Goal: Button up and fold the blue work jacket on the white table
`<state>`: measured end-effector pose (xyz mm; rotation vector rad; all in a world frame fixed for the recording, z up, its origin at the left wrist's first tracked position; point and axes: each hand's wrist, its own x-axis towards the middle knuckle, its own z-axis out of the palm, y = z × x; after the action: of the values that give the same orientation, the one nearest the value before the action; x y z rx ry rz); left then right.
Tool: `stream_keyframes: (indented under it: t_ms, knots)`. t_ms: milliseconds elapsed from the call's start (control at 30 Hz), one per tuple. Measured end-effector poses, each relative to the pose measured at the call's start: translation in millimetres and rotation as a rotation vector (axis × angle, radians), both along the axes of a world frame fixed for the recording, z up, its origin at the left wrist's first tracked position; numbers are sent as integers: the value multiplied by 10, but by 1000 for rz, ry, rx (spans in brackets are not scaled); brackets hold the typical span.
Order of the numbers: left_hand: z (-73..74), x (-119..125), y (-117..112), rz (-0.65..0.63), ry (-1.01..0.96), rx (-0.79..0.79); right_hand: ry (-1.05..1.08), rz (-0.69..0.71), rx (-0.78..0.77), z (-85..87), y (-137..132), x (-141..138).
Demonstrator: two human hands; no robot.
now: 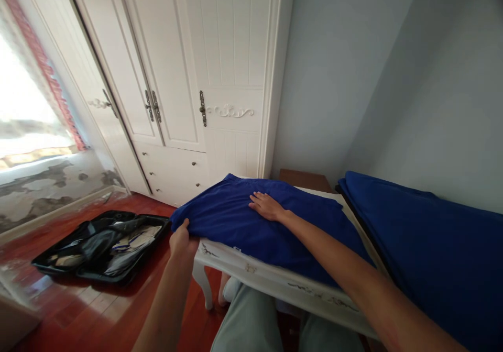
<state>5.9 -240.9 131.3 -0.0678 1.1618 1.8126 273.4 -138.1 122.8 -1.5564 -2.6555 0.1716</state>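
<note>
A blue cloth (243,221) lies spread over a small white table (275,284) in front of me. My left hand (181,238) is closed on the cloth's near left edge, where it hangs over the table corner. My right hand (266,205) lies flat on top of the cloth with its fingers stretched out and pointing left. My legs in pale trousers show under the table's front edge.
An open black suitcase (98,244) with packed items lies on the red wooden floor at left. A white wardrobe (184,79) stands behind the table. A bed with a blue cover (432,247) runs along the right wall. A bright window is at far left.
</note>
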Motion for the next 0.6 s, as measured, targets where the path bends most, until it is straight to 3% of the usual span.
stream_keyframes:
  t_ms: [100,300,600]
  knots:
    - [-53,-43,29,29,-9,-5,-12,-57,-38,-61,118,154]
    - [-98,-20,-3,84,-42,-5,-46,-238,-80,-24,261,683]
    - [-15,20,-149,87,-73,2,-29,-470,-107,17,78,1458]
